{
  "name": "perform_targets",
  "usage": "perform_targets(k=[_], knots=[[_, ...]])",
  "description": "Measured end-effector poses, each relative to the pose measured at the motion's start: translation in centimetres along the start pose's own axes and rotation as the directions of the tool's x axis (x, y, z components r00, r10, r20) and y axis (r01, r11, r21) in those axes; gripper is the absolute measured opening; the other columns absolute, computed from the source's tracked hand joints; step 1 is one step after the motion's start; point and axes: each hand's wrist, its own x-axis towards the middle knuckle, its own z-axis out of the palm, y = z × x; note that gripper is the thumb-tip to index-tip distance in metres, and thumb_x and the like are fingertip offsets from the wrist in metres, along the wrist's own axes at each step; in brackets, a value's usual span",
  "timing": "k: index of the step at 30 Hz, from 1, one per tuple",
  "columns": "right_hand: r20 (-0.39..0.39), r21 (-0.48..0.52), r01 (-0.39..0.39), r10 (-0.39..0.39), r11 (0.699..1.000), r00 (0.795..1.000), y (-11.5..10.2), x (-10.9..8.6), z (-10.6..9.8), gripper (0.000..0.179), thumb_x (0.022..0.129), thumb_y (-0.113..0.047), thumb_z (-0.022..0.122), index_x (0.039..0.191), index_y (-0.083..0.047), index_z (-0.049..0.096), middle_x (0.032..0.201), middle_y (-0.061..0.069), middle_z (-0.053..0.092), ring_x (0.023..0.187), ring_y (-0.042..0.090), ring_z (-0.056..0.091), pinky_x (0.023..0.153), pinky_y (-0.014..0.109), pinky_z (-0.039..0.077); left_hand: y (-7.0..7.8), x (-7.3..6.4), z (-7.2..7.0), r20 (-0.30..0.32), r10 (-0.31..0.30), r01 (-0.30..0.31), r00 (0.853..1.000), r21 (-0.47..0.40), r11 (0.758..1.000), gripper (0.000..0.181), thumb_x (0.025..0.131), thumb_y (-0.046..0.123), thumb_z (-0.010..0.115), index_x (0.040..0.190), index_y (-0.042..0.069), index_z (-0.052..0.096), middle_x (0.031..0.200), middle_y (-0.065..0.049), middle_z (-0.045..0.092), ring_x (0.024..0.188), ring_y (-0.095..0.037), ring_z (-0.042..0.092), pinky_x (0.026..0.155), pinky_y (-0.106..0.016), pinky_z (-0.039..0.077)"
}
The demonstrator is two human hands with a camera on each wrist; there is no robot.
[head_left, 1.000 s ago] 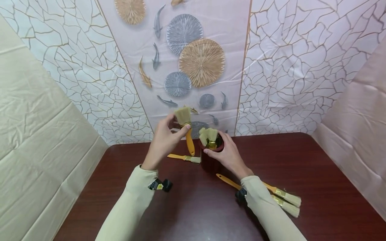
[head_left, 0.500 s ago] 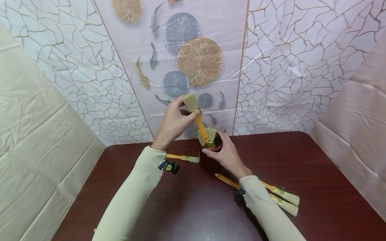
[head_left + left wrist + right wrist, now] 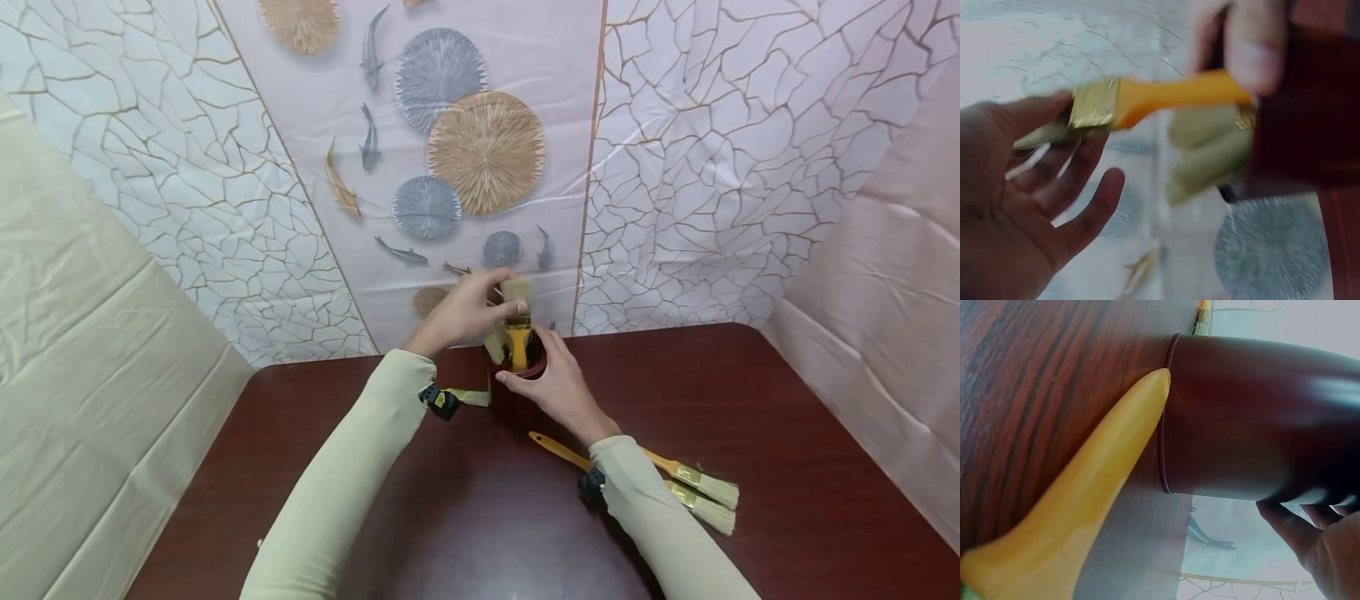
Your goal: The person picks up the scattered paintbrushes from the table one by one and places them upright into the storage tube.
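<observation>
Yellow brush (image 3: 519,343), pinched near its bristles (image 3: 517,289) by left hand (image 3: 467,308), hangs handle-down at cup (image 3: 1235,412) below, right hand (image 3: 564,385) gripping it, seemingly for steadiness.

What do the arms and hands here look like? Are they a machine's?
No, a person's. The left sleeve and right sleeve are long, plain and pale cream. A small black device with a yellowish mark sits at the left wrist, a second black device at the right. Left grip and right grip are ungloved hands. No cables show.
</observation>
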Motion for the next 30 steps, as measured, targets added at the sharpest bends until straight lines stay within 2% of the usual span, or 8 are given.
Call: perform_targets(k=[2, 5, 9, 13, 17, 23, 26, 30], knots=[[-0.001, 0.001, 0.003, -0.003, 1.0, 1.0, 0.0, 0.0, 0.1, 0.106, 0.083, -0.061, 0.084, 0.165, -0.016, 0.034, 0.158, 0.012, 0.043, 0.129, 0.036, 0.055, 0.106, 0.06, 0.047, -0.5, 0.2, 0.3, 0.046, 0.059, -0.062, 0.997, 0.065, 0.996, 0.033, 0.105, 0.026, 0.069, 0.132, 0.007, 0.068, 0.13, -0.009, 0.069, 0.121, -0.025, 0.065, 0.107, -0.041, 0.049], [-0.003, 0.014, 0.0, 0.0, 1.0, 1.0, 0.0, 0.0, 0.1, 0.105, 0.083, -0.064, 0.083, 0.164, -0.018, 0.035, 0.156, 0.009, 0.044, 0.113, 0.033, 0.06, 0.099, 0.056, 0.051, -1.1, 0.6, 0.9, 0.123, 0.122, -0.134, 0.985, 0.094, 0.987, 0.021, 0.105, 0.021, 0.068, 0.121, 0.008, 0.071, 0.121, -0.006, 0.071, 0.116, -0.022, 0.066, 0.104, -0.039, 0.05], [0.006, 0.018, -0.024, 0.024, 1.0, 1.0, 0.0, -0.2, 0.1, 0.112, 0.082, -0.069, 0.081, 0.166, -0.014, 0.031, 0.167, 0.011, 0.034, 0.134, 0.037, 0.053, 0.106, 0.06, 0.047, -1.6, 1.2, 1.7, 0.198, 0.153, -0.185, 0.968, 0.154, 0.971, 0.013, 0.106, 0.018, 0.066, 0.113, 0.009, 0.073, 0.11, -0.004, 0.072, 0.105, -0.018, 0.065, 0.098, -0.037, 0.05], [0.024, 0.023, -0.05, 0.049, 0.998, 0.999, -0.1, -0.3, 0.0, 0.118, 0.082, -0.072, 0.078, 0.169, -0.014, 0.023, 0.174, 0.014, 0.02, 0.157, 0.04, 0.026, 0.117, 0.066, 0.035, -1.7, 1.5, 2.5, 0.224, 0.12, -0.181, 0.967, 0.272, 0.945, 0.018, 0.106, 0.023, 0.066, 0.118, 0.014, 0.075, 0.113, -0.001, 0.075, 0.108, -0.018, 0.066, 0.104, -0.045, 0.043], [0.029, 0.031, -0.035, 0.034, 0.999, 0.999, -0.1, -0.3, 0.1, 0.113, 0.083, -0.07, 0.079, 0.168, -0.017, 0.026, 0.172, 0.012, 0.025, 0.156, 0.037, 0.029, 0.117, 0.064, 0.035, -1.7, 1.5, 3.2, 0.167, 0.095, -0.152, 0.981, 0.373, 0.915, 0.028, 0.103, 0.029, 0.071, 0.129, 0.019, 0.075, 0.125, 0.002, 0.072, 0.122, -0.019, 0.062, 0.112, -0.051, 0.035], [0.013, 0.019, -0.023, 0.023, 1.0, 1.0, 0.0, -0.1, 0.1, 0.112, 0.083, -0.069, 0.08, 0.166, -0.014, 0.03, 0.169, 0.014, 0.03, 0.153, 0.038, 0.033, 0.116, 0.064, 0.037, -1.8, 1.2, 3.6, 0.052, 0.084, -0.098, 0.995, 0.444, 0.891, 0.031, 0.098, 0.037, 0.076, 0.127, 0.024, 0.073, 0.126, 0.001, 0.066, 0.126, -0.022, 0.056, 0.105, -0.048, 0.039], [0.015, 0.019, -0.032, 0.031, 0.999, 0.999, 0.0, -0.1, 0.1, 0.112, 0.083, -0.069, 0.08, 0.166, -0.013, 0.03, 0.17, 0.015, 0.028, 0.154, 0.04, 0.032, 0.116, 0.065, 0.036, -1.8, 0.8, 3.5, 0.024, 0.07, -0.074, 0.997, 0.419, 0.905, 0.036, 0.099, 0.041, 0.074, 0.129, 0.022, 0.071, 0.129, -0.001, 0.064, 0.129, -0.024, 0.055, 0.104, -0.048, 0.039], [0.011, 0.028, -0.023, 0.023, 0.999, 1.0, 0.1, -0.1, 0.1, 0.111, 0.083, -0.065, 0.082, 0.167, -0.015, 0.029, 0.166, 0.013, 0.034, 0.149, 0.038, 0.039, 0.115, 0.065, 0.038, -1.6, 0.1, 2.6, -0.026, 0.062, -0.05, 0.998, 0.325, 0.944, 0.038, 0.103, 0.045, 0.068, 0.131, 0.019, 0.07, 0.13, -0.003, 0.065, 0.127, -0.022, 0.057, 0.107, -0.05, 0.038]])
